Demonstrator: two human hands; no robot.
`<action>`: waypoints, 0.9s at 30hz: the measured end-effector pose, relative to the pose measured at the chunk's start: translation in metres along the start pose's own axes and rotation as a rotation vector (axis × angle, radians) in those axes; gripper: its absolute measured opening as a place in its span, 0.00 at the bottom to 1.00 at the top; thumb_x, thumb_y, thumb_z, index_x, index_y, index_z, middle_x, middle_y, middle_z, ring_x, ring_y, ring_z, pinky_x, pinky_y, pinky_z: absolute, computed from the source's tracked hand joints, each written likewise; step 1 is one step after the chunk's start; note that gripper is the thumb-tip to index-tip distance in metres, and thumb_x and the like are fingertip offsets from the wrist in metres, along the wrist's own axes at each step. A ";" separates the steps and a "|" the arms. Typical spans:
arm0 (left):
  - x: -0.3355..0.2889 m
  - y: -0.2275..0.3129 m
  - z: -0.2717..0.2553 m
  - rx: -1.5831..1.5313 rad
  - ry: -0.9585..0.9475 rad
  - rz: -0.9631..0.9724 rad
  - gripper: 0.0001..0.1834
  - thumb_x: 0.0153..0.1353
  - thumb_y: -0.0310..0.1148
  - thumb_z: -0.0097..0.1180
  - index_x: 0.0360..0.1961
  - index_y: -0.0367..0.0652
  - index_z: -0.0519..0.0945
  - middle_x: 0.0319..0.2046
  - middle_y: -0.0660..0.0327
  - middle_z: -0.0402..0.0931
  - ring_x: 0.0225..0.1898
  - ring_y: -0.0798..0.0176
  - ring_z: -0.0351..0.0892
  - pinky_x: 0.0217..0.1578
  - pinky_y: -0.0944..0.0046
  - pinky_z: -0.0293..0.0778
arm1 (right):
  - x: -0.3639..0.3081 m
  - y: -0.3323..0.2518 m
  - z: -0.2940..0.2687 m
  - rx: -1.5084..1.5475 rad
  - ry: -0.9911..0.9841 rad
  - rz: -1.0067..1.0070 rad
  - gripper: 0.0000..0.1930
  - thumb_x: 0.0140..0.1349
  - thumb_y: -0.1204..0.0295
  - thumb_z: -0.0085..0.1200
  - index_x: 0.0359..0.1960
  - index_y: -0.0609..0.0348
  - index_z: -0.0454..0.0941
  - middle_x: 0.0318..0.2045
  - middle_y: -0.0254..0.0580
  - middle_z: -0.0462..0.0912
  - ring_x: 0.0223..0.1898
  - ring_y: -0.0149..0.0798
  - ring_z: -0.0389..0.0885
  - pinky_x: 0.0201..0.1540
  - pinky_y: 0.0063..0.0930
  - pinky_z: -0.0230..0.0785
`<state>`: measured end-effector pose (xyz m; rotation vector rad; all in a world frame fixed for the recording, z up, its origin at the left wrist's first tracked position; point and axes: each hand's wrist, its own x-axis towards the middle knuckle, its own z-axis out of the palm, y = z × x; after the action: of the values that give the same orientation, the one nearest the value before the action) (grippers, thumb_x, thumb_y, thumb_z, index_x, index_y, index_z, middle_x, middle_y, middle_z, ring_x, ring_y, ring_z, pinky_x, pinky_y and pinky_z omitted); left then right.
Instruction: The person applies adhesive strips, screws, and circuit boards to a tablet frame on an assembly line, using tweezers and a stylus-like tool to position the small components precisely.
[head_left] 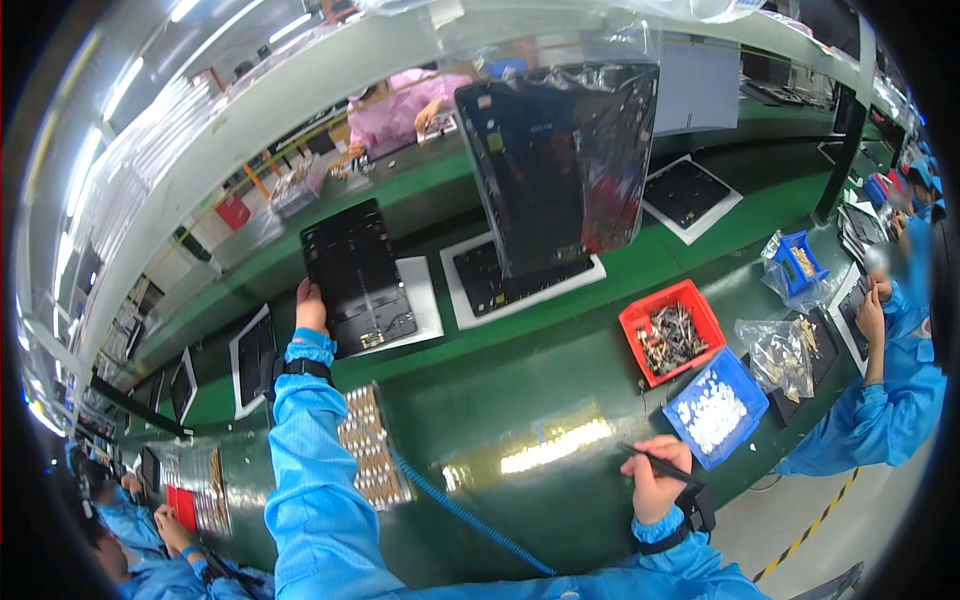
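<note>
My left hand (311, 308) is stretched far forward and grips the lower left edge of a flat black casing panel (355, 265). That panel leans over a white sheet (422, 300), and small metal parts show along its lower edge. In my right hand (660, 478), near the front edge of the bench, is a slim black pen-shaped tool (660, 463); I cannot make out its tip clearly. Just beyond this hand stands a blue tray (752, 412) of small white pieces. A red bin (633, 325) of small dark and metallic parts touches its far side.
A bagged black panel (560, 170) hangs ahead, over another panel (480, 280) on the conveyor. A sheet of small parts (372, 445) and a coiled blue cord (470, 515) lie between my arms. Co-workers sit at left and right; a clear bag (775, 355) lies right.
</note>
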<state>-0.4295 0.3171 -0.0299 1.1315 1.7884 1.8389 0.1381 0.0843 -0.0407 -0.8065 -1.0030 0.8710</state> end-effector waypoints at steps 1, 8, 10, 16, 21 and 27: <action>0.013 -0.009 0.027 -0.073 -0.040 -0.016 0.22 0.63 0.32 0.41 0.57 0.37 0.63 0.52 0.57 0.68 0.54 0.60 0.64 0.55 0.65 0.58 | -0.001 0.002 -0.004 -0.025 0.029 0.038 0.14 0.48 0.90 0.49 0.33 0.62 0.61 0.34 0.50 0.69 0.25 0.34 0.74 0.27 0.24 0.74; 0.086 -0.151 -0.078 0.849 -0.049 -0.049 0.21 0.58 0.32 0.45 0.52 0.36 0.69 0.51 0.48 0.69 0.55 0.50 0.66 0.56 0.61 0.60 | -0.002 0.006 -0.005 0.007 -0.056 0.075 0.15 0.48 0.89 0.50 0.33 0.62 0.61 0.34 0.52 0.70 0.25 0.35 0.75 0.26 0.24 0.75; 0.026 -0.069 0.029 1.184 -0.243 -0.193 0.19 0.53 0.33 0.47 0.46 0.39 0.75 0.49 0.48 0.70 0.53 0.47 0.66 0.53 0.55 0.64 | -0.008 0.008 -0.006 -0.085 0.026 0.074 0.14 0.48 0.89 0.51 0.33 0.62 0.61 0.34 0.52 0.70 0.25 0.35 0.75 0.26 0.24 0.75; -0.101 0.064 0.110 0.733 -0.695 0.738 0.14 0.43 0.30 0.58 0.34 0.44 0.79 0.36 0.53 0.74 0.42 0.48 0.71 0.46 0.54 0.67 | -0.003 0.003 -0.005 -0.113 -0.047 0.059 0.14 0.48 0.88 0.52 0.33 0.63 0.61 0.34 0.52 0.71 0.24 0.35 0.75 0.26 0.25 0.75; -0.136 0.057 0.145 0.968 -0.904 0.958 0.08 0.46 0.26 0.50 0.29 0.45 0.78 0.32 0.56 0.72 0.36 0.52 0.74 0.35 0.57 0.73 | -0.006 0.008 -0.011 -0.174 -0.060 -0.055 0.14 0.48 0.88 0.52 0.33 0.63 0.61 0.34 0.53 0.71 0.31 0.38 0.75 0.35 0.29 0.74; -0.128 0.030 0.130 0.953 -0.573 0.747 0.07 0.56 0.27 0.44 0.35 0.42 0.74 0.34 0.50 0.74 0.25 0.51 0.77 0.27 0.56 0.74 | 0.013 -0.021 -0.034 -0.025 0.143 -0.278 0.04 0.57 0.79 0.43 0.33 0.64 0.64 0.28 0.46 0.69 0.31 0.40 0.73 0.33 0.30 0.67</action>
<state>-0.2470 0.3089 -0.0544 2.6061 2.0038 0.6104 0.1781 0.0811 -0.0287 -0.7193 -0.9729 0.5558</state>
